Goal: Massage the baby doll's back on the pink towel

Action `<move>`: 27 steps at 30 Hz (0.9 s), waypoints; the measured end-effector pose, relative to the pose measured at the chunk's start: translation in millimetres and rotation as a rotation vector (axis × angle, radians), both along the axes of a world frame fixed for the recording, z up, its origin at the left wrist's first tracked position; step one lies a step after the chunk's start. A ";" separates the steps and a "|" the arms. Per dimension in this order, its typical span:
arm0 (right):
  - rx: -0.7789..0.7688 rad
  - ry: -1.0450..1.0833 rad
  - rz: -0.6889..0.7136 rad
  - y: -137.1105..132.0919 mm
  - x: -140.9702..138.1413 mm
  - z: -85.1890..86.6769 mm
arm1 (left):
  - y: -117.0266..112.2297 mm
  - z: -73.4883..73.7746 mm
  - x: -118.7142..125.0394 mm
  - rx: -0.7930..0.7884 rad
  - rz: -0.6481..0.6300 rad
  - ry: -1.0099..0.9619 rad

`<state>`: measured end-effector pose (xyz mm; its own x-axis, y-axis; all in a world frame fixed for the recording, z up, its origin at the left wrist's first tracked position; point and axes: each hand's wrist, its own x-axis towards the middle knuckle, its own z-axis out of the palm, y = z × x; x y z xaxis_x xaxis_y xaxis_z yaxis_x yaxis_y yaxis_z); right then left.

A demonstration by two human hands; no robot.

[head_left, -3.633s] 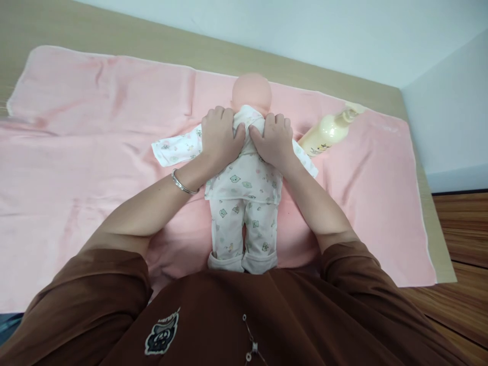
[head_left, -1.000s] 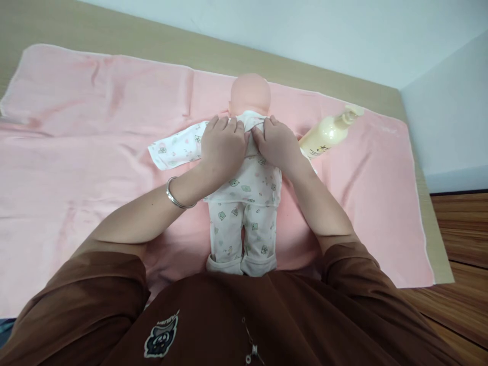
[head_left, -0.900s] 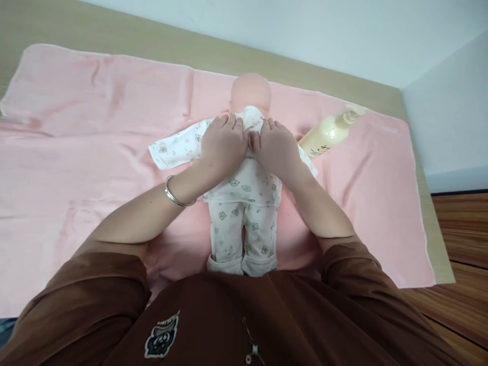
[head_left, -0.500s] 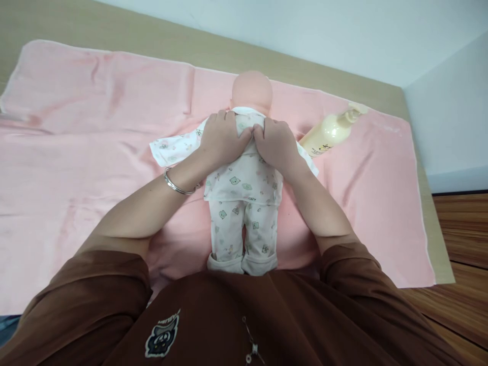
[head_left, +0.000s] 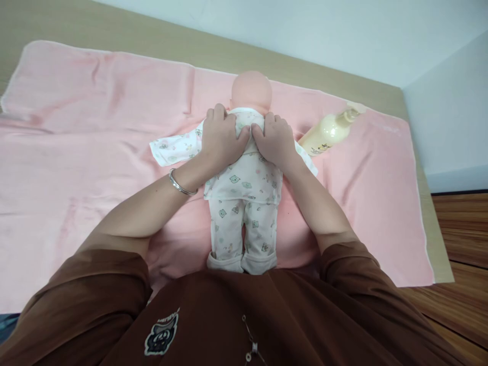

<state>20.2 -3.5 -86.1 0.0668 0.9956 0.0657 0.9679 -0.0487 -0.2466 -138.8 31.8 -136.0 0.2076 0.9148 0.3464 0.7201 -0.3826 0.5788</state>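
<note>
A baby doll (head_left: 244,178) in a white printed top and trousers lies face down, its bald head (head_left: 251,91) at the far end and its face hidden. My left hand (head_left: 222,132) grips the doll's left-side shoulder as I see it, fingers curled over the top and thumb on the upper back. On the other shoulder my right hand (head_left: 275,137) has the same hold. Both thumbs point inward and almost meet near the middle of the back. The sleeves spread out to the sides, and the trouser cuffs are folded up.
Under the doll a pink blanket (head_left: 95,178) with soft creases covers much of the wooden table (head_left: 160,35). A cream pump bottle (head_left: 328,133) lies beside the doll's right-side sleeve. Pale walls (head_left: 305,30) rise behind, and a brown wooden floor (head_left: 465,244) shows at the right.
My hands have shifted slightly on the shoulders; the left fingers are a little higher and more bent, and the thumbs are somewhat apart. The doll and bottle stay in place.
</note>
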 end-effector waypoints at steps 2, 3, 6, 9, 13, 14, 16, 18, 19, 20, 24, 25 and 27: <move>0.004 0.005 0.000 -0.4 -0.7 -0.1 | 5.6 -9.6 -0.3 0.035 -0.009 -0.038; 0.003 0.003 -0.001 -0.6 -1.0 0.0 | 8.6 -14.3 0.1 0.045 -0.016 -0.047; 0.006 -0.012 -0.008 -1.5 -1.7 0.5 | 16.6 -25.0 2.6 0.063 -0.033 -0.050; 0.016 -0.004 -0.008 -2.1 -1.9 1.4 | 20.6 -29.6 4.0 0.075 -0.033 -0.043; 0.006 -0.011 -0.006 -1.9 -1.4 0.8 | 21.1 -30.3 3.8 0.064 -0.005 -0.075; 0.007 -0.009 -0.011 -1.7 -1.3 -0.3 | 21.1 -30.4 4.0 0.059 0.004 -0.081; 0.017 0.008 -0.024 -1.0 -1.5 -3.4 | 21.4 -31.0 4.3 0.052 0.016 -0.088; 0.030 0.024 -0.040 0.0 -2.0 -6.8 | 22.4 -32.1 3.9 0.049 0.016 -0.102; 0.038 0.026 -0.047 0.3 -2.3 -7.9 | 23.0 -32.7 3.1 0.047 0.011 -0.113; 0.044 0.027 -0.054 0.3 -2.6 -7.9 | 23.6 -33.2 1.9 0.044 0.003 -0.128; 0.030 0.016 -0.036 -7.1 -3.5 5.5 | 23.3 -33.7 -4.4 0.043 -0.036 -0.211; 0.034 0.027 0.007 -11.3 -4.0 11.7 | 22.2 -33.2 -5.4 0.046 -0.045 -0.235; 0.100 0.061 0.108 -21.9 -6.6 23.3 | 18.9 -31.2 -6.4 0.057 -0.062 -0.272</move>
